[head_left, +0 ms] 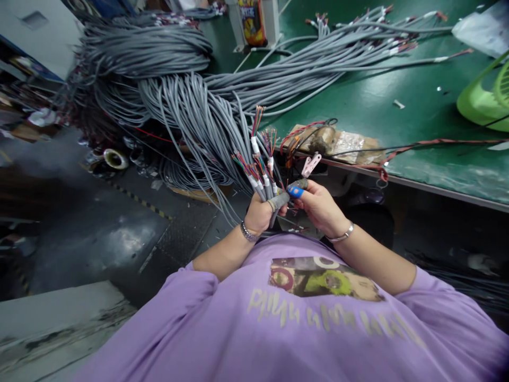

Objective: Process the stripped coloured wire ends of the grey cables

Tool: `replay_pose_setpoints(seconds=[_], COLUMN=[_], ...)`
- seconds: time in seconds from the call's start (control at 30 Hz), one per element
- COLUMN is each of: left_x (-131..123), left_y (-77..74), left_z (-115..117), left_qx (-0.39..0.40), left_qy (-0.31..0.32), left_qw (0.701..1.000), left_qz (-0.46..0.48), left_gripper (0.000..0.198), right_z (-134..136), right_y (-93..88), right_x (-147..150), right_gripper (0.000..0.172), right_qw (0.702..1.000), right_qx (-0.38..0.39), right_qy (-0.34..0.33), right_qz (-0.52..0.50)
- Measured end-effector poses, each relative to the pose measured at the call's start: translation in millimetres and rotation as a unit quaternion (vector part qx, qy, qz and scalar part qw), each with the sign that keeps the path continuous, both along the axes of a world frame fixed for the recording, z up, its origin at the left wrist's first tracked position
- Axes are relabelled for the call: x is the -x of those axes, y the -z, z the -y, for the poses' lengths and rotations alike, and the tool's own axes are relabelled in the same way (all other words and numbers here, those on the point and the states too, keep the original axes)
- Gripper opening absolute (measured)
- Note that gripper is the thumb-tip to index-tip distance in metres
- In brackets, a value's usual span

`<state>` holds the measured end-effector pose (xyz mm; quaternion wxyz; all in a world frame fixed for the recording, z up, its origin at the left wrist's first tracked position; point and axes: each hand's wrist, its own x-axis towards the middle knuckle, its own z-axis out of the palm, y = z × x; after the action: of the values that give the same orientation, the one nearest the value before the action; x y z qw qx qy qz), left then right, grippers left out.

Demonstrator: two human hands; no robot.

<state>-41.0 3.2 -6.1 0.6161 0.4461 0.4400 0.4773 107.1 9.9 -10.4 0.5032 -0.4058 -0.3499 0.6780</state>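
Note:
My left hand [259, 213] is closed around several grey cables [267, 190], whose ends point up and away from me. White bands sit near those ends, and thin red, green and dark wires [269, 139] fan out beyond them. Grey wrapping covers the left thumb. My right hand [320, 208] is pinched close beside the left fingertips, with a blue cover on its thumb and dark wrapping on a finger. What lies between its fingertips is too small to make out. Just beyond the right hand is a pale pink clip [311, 165].
A thick bundle of grey cables [194, 106] hangs over the edge of the green table [421, 114]; more cables [318, 61] lie across it. A taped board [353, 148] with red and black wires sits at the table edge. A green basket [483, 101] stands right.

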Motion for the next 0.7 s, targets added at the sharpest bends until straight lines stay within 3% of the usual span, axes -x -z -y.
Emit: replay_pose_setpoints(seconds=[0.4,0.7], left_x=[-4.4,-9.7], left_y=[7.9,9.0], left_z=[-1.1,-1.1], left_qx=[0.008,0.022], left_qy=[-0.033,-0.066], left_qw=[0.999,0.998], left_qz=[0.016,0.005], left_gripper=[0.033,0.035], right_z=[-0.2,2.6], right_y=[1.4,1.9], right_x=[-17.0,-12.3], right_gripper=[0.04,0.038], right_qw=[0.998,1.0], right_qx=[0.048,0.009], right_qy=[-0.021,0.004], right_qz=[-0.029,0.021])
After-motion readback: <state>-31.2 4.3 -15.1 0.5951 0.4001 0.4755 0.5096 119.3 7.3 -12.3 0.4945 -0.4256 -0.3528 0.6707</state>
